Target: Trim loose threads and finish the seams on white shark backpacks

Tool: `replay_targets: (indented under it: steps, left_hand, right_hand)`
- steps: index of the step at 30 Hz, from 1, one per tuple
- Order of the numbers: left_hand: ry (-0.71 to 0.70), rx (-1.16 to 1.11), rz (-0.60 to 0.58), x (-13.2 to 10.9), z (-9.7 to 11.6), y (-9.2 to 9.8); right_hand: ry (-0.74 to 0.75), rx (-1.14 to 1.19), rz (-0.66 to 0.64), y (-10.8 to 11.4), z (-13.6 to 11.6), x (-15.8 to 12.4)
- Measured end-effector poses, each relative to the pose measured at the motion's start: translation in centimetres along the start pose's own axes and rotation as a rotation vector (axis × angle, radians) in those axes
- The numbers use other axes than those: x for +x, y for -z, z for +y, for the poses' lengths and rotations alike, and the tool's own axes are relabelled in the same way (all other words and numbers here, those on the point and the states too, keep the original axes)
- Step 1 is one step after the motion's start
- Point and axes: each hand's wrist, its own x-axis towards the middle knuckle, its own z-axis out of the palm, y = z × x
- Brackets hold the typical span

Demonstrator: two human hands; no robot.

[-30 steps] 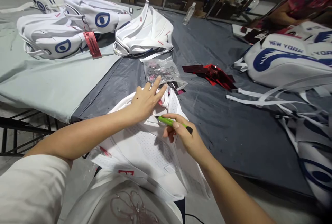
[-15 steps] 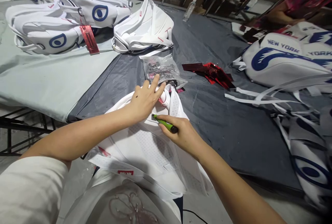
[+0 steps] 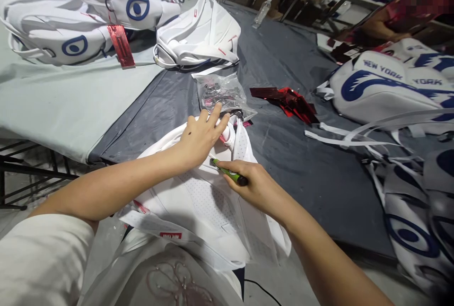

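A white mesh-backed bag [image 3: 198, 202] lies across the table's near edge in front of me. My left hand [image 3: 198, 138] rests flat on its upper part, fingers stretched out beside a clear plastic packet [image 3: 222, 95] of small parts. My right hand [image 3: 253, 185] is closed round a green pen-like tool [image 3: 229, 172], its tip touching the bag just below my left hand.
White bags with blue eye prints [image 3: 81, 17] lie at the far left, another white bag [image 3: 200, 36] behind the packet. Red foil tags [image 3: 289, 100] sit mid-table. A "NEW YORK" bag [image 3: 386, 88] and loose white straps [image 3: 354, 138] fill the right. Another person's arm [image 3: 383, 24] shows far right.
My right hand has turned the green tool and brought its tip up against the bag under my left hand. My left hand has stayed put. The view shifted slightly.
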Motion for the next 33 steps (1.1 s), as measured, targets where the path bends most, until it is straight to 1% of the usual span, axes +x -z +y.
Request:
replay_targets:
  steps: [4, 8, 15, 20, 24, 29, 33]
  left_hand:
    - [-0.004, 0.004, 0.019, 0.0, 0.0, -0.2]
    - [-0.011, 0.013, 0.027, 0.0, -0.1, -0.3]
    - [-0.019, 0.019, 0.059, 0.0, -0.1, -0.6]
    - [-0.009, 0.023, 0.046, 0.0, -0.1, -0.4]
    - [-0.003, 0.026, 0.044, -0.1, 0.0, -0.2]
    - [0.003, 0.038, 0.070, -0.3, 0.1, -0.1]
    - [-0.002, 0.040, 0.074, -0.3, 0.1, -0.3]
  right_hand:
    - [-0.006, -0.038, 0.000, 0.0, -0.3, 0.0]
    - [-0.048, -0.148, -0.054, 0.2, -0.8, 0.1]
    - [-0.067, -0.219, -0.044, 0.0, -1.2, 0.0]
    - [-0.059, -0.292, -0.037, 0.0, -1.3, -0.3]
    - [-0.078, -0.349, -0.071, -0.1, -1.4, -0.4]
    - [-0.071, -0.272, -0.098, -0.3, -1.2, -0.2]
    - [-0.090, -0.286, -0.122, -0.2, -1.1, -0.3]
